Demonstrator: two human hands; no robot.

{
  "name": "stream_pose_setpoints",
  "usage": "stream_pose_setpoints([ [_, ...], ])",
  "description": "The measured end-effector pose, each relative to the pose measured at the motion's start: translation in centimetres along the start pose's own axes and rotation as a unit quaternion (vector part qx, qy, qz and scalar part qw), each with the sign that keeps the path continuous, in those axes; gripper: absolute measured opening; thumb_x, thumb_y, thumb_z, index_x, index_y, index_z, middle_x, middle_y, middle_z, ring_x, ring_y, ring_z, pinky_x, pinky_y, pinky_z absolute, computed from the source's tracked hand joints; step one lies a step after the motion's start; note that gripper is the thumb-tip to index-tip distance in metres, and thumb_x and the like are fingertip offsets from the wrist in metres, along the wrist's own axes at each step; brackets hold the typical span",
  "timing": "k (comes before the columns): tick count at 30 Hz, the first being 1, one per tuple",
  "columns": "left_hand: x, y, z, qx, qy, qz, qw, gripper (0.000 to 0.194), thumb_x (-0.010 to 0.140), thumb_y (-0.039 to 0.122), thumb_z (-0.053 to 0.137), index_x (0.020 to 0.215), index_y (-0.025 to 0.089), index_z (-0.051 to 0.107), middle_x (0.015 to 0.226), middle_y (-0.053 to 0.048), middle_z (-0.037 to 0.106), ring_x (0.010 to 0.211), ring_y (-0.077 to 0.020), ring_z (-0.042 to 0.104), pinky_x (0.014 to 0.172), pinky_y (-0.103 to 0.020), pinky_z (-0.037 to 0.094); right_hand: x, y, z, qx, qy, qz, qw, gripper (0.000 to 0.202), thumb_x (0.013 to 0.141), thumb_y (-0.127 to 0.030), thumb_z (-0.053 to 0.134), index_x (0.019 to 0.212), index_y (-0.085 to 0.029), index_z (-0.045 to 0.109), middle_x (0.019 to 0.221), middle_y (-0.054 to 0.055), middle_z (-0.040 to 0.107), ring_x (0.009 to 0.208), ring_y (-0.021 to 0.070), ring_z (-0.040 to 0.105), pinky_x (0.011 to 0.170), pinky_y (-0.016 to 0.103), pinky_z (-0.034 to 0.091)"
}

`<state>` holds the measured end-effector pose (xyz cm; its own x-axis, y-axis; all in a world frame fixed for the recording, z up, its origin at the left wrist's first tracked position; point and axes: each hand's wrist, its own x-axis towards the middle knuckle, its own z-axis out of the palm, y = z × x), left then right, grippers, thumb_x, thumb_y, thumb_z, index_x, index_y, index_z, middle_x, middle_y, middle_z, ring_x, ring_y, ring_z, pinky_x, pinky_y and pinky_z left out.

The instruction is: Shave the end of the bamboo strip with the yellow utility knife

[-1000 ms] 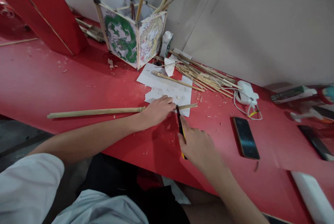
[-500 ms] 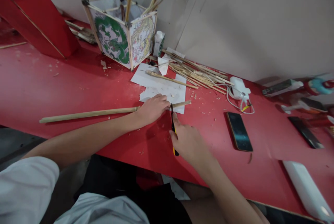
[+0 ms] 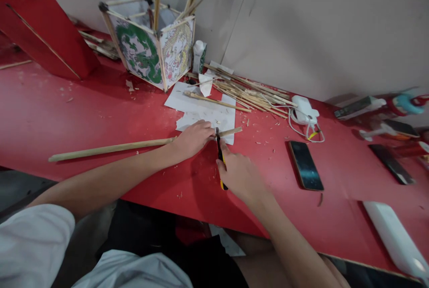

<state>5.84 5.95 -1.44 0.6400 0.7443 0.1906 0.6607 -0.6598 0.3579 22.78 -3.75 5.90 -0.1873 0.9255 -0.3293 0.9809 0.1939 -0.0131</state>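
Observation:
My left hand (image 3: 197, 135) is closed round a long bamboo stick (image 3: 114, 148), pressing it down near its right end. The stick runs out to the left over the red table, and a short end of it sticks out on the right. In my right hand (image 3: 239, 169) is a black and yellow utility knife (image 3: 221, 163), its blade against the stick just beside my left fingers. Under the stick's right end lies a torn sheet of white paper (image 3: 208, 111), with a thinner bamboo stick (image 3: 217, 101) across it.
A paper-sided lantern frame with dragon pictures (image 3: 140, 51) holds upright sticks; a red lantern (image 3: 50, 33) stands left of it. Behind the paper lie a bundle of bamboo strips (image 3: 251, 91) and a drink carton (image 3: 199, 57). Rightward are a charger (image 3: 304, 108), a phone (image 3: 305, 165) and a white case (image 3: 392, 234).
The knife and my right hand have shifted slightly up along the stick's side, the blade now showing above it. The whole view has shifted a little; both hands keep their hold.

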Motion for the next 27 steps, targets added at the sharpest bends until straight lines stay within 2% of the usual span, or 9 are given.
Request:
stream_pose_setpoints([
  [6, 0.1, 0.2, -0.3, 0.0, -0.007, -0.018, 1.0, 0.021, 0.101, 0.019, 0.052, 0.102, 0.017, 0.073, 0.099, -0.007, 0.065, 0.099, -0.0203, 0.06, 0.087, -0.033, 0.048, -0.5, 0.4, -0.2, -0.009, -0.007, -0.022, 1.0, 0.057, 0.1, -0.026, 0.046, 0.154, -0.01, 0.042, 0.087, 0.016, 0.076, 0.081, 0.0326, 0.074, 0.066, 0.038, 0.051],
  [11, 0.1, 0.2, -0.4, -0.001, -0.01, -0.03, 0.999, 0.02, 0.101, 0.021, 0.053, 0.102, 0.018, 0.073, 0.099, -0.007, 0.065, 0.1, -0.0202, 0.059, 0.087, -0.032, 0.048, -0.1, 0.7, -0.2, 0.004, 0.001, -0.014, 1.0, 0.061, 0.101, -0.028, 0.044, 0.159, -0.011, 0.034, 0.093, 0.017, 0.076, 0.084, 0.0322, 0.074, 0.068, 0.038, 0.05],
  [15, 0.1, 0.2, -0.4, 0.002, -0.016, -0.024, 1.0, 0.02, 0.101, 0.021, 0.052, 0.103, 0.018, 0.072, 0.101, -0.007, 0.065, 0.101, -0.0203, 0.059, 0.089, -0.033, 0.047, -0.4, 1.2, -0.3, 0.001, -0.011, -0.032, 0.999, 0.061, 0.1, -0.028, 0.047, 0.159, -0.012, 0.036, 0.091, 0.015, 0.077, 0.084, 0.0315, 0.074, 0.069, 0.037, 0.05],
  [20, 0.1, 0.3, -0.7, -0.005, -0.019, -0.022, 1.0, 0.022, 0.101, 0.017, 0.051, 0.103, 0.017, 0.072, 0.1, -0.007, 0.065, 0.101, -0.0207, 0.059, 0.091, -0.034, 0.048, 0.0, 0.9, 0.0, 0.012, -0.008, -0.009, 1.0, 0.063, 0.103, -0.032, 0.043, 0.161, -0.013, 0.029, 0.094, 0.015, 0.076, 0.086, 0.0303, 0.074, 0.071, 0.036, 0.05],
  [27, 0.2, 0.1, -0.3, -0.007, -0.009, -0.024, 1.0, 0.018, 0.1, 0.02, 0.054, 0.101, 0.017, 0.072, 0.101, -0.007, 0.065, 0.101, -0.0207, 0.06, 0.091, -0.035, 0.048, -0.6, 0.7, 0.3, -0.02, -0.022, -0.032, 0.999, 0.065, 0.101, -0.031, 0.044, 0.16, -0.01, 0.03, 0.091, 0.015, 0.076, 0.084, 0.0311, 0.074, 0.069, 0.037, 0.049],
])
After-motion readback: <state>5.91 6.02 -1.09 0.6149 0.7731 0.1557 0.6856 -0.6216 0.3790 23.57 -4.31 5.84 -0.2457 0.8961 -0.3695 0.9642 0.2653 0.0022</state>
